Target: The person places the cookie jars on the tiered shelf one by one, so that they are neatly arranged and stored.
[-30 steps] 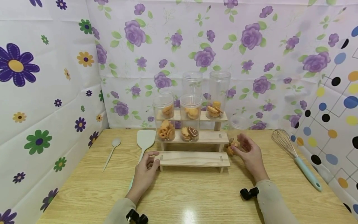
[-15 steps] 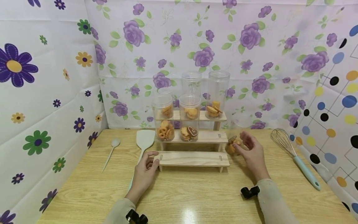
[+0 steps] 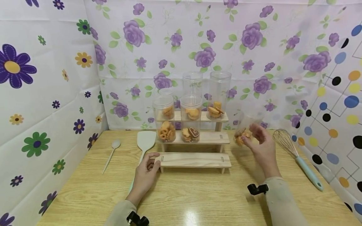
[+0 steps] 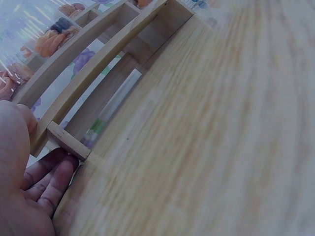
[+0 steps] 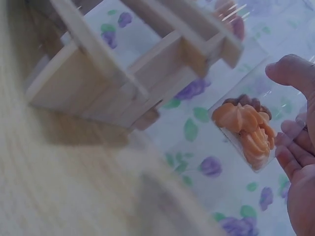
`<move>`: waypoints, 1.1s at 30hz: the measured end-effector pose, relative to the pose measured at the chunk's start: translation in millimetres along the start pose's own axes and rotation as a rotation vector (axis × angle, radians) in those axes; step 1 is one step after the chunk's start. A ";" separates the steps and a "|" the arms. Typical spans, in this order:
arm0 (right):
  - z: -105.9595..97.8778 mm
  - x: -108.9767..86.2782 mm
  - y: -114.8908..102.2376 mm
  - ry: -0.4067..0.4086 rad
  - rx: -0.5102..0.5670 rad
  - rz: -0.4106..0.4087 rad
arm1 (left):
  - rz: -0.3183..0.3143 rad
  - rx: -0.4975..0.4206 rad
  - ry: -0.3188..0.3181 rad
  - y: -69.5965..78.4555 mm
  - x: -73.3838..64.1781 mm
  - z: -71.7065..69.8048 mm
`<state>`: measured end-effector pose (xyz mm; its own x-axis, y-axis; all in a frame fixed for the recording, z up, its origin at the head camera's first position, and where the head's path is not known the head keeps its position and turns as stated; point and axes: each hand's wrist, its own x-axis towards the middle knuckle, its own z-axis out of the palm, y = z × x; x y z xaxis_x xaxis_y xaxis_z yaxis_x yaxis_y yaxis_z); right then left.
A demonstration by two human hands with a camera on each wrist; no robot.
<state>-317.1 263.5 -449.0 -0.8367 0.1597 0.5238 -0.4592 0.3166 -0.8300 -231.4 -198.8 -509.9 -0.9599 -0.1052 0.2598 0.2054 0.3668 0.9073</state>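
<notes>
My right hand (image 3: 264, 149) grips a clear jar (image 3: 246, 121) with cookies (image 5: 246, 125) in its bottom. In the right wrist view the jar tilts beside the rack, its base clear of the table, with thumb and fingers around its wall. To its left stands a three-tier wooden display rack (image 3: 195, 160). At the left end of the lowest tier, my left hand (image 3: 145, 174) holds the board, thumb at the front and fingers round the end. In the left wrist view its fingers (image 4: 58, 187) lie against the rack's short leg. The lowest tier is bare.
Clear jars of cookies and pretzels stand on the upper tiers, among them a pretzel jar (image 3: 165, 119) and a heart-cookie jar (image 3: 191, 119). A white spatula (image 3: 146, 140) and spoon (image 3: 116, 144) lie left. A whisk (image 3: 301, 160) lies right. Patterned cloths (image 3: 181, 47) surround the table.
My right hand has moved right and slightly up, lifting the jar away from beside the rack and tilting it. My left hand stays on the lowest tier.
</notes>
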 end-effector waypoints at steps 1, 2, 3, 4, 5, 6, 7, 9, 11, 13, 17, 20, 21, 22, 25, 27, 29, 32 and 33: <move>-1.0 0.8 -3.7 0.004 -0.006 -0.003 | 0.000 0.001 0.000 -0.1 0.1 0.0; -2.3 1.6 -7.1 0.006 -0.009 -0.008 | 0.000 0.000 0.000 -0.1 0.2 0.1; -3.5 2.7 -10.0 0.009 -0.011 -0.014 | -0.001 0.000 0.000 -0.1 0.3 0.1; -5.0 3.4 -12.6 0.013 -0.017 -0.017 | -0.002 0.000 0.000 0.0 0.3 0.1; -6.4 3.9 -15.4 0.015 -0.017 -0.022 | -0.002 0.000 0.000 0.1 0.3 0.1; -7.7 4.6 -17.2 0.019 -0.018 -0.027 | -0.003 0.001 0.000 0.2 0.3 0.0; -8.8 5.3 -19.7 0.024 -0.013 -0.031 | -0.004 0.002 0.000 0.3 0.4 -0.1; -10.8 6.0 -24.5 0.029 -0.003 -0.037 | -0.006 0.003 0.000 0.5 0.3 -0.2; -11.2 6.5 -30.3 0.035 0.009 -0.054 | -0.008 0.003 0.000 0.4 0.3 -0.3; -10.7 7.2 -37.1 0.037 0.029 -0.077 | -0.011 0.004 0.001 0.2 0.3 -0.2; -8.2 8.5 -48.1 0.041 0.073 -0.122 | -0.010 0.000 -0.001 0.4 0.1 -0.1; -7.1 8.4 -54.4 0.043 0.100 -0.135 | -0.013 -0.005 -0.003 1.2 0.0 -0.4; -6.6 8.0 -56.5 0.042 0.102 -0.140 | -0.014 -0.007 -0.004 1.4 0.0 -0.4; -5.9 7.7 -58.5 0.042 0.103 -0.143 | -0.015 -0.008 -0.005 1.5 0.1 -0.5; -2.6 6.4 -64.4 0.033 0.100 -0.161 | -0.018 -0.011 -0.006 1.7 0.1 -0.8; 0.7 6.0 -67.4 0.024 0.099 -0.175 | -0.017 -0.012 -0.008 1.5 0.1 -0.7; 4.4 5.2 -69.6 0.010 0.109 -0.186 | -0.018 -0.012 -0.009 1.5 0.1 -0.7; 10.3 4.5 -71.3 -0.011 0.125 -0.202 | -0.015 -0.018 -0.011 1.5 0.0 -0.3; 12.2 4.4 -71.6 -0.018 0.126 -0.206 | -0.015 -0.019 -0.012 1.3 0.0 -0.2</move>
<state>-291.5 230.1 -389.6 -0.7263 0.0873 0.6818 -0.6532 0.2210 -0.7242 -231.1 -198.6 -508.7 -0.9653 -0.0992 0.2417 0.1940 0.3475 0.9174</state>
